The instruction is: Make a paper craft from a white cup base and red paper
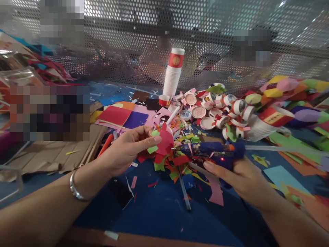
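Observation:
Between thumb and fingers, my left hand (131,145) pinches a red round paper cutout (166,140) with small green paper pieces (152,149) at its left side. My right hand (239,178) is wrapped round a blue hot glue gun (213,151), whose small red light is lit. The gun's nozzle points left and is at the cutout's right edge; I cannot tell whether they touch. A long translucent glue stick (277,148) sticks out of the gun's back. Below the cutout lie red and green paper scraps (160,164) and a thin dark stick with a clear part (183,188).
A tall stack of paper cups (172,75) stands at the back, beside a heap of cut cup pieces (199,112). More stacked cups (267,123) lie tilted at right. Coloured paper sheets (115,116) and brown cardboard (64,154) lie at left. A perforated metal screen (123,44) rises behind.

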Available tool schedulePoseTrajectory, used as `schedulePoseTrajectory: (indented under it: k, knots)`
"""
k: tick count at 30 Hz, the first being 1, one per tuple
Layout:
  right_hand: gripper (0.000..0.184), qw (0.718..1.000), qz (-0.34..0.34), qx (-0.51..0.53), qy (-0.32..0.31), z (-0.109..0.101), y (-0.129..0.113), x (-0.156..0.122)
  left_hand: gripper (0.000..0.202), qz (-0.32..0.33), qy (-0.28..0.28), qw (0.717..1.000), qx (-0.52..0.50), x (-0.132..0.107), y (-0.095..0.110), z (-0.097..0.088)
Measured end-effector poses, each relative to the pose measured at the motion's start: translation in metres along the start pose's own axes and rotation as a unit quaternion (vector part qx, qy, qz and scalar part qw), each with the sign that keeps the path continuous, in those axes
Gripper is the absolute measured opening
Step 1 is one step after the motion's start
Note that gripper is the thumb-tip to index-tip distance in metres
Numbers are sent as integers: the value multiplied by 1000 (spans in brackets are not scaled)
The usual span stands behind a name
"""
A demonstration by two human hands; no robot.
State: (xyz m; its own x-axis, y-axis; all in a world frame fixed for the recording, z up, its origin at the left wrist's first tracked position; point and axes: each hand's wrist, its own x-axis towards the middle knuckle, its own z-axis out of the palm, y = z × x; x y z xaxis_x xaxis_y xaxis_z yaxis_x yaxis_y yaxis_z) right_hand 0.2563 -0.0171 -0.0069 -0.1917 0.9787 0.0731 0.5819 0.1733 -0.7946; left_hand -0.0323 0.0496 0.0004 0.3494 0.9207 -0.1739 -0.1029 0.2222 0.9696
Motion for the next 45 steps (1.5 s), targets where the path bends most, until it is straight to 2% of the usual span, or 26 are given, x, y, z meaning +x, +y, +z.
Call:
schedulePoseTrajectory:
  k: [5, 11, 22, 28, 45]
  knots:
    - [22, 1000, -31, -3, 4, 1, 0, 0, 34, 4, -17, 998, 63, 0, -4, -3]
    - [23, 998, -46, -2, -41, 3, 2, 0, 31, 6, -25, 998, 61, -1, -3, -1]
    - [38, 991, -78, -109, -21, 1, 4, -4, 29, 5, -28, 998, 64, -1, -3, -1]
    - [32, 987, -100, -126, -12, 0, 4, -4, 29, 1, -34, 997, 63, 0, -3, -1]
    - [34, 982, -100, -159, 4, 1, 6, -4, 36, 14, -39, 997, 68, 2, -4, -2]
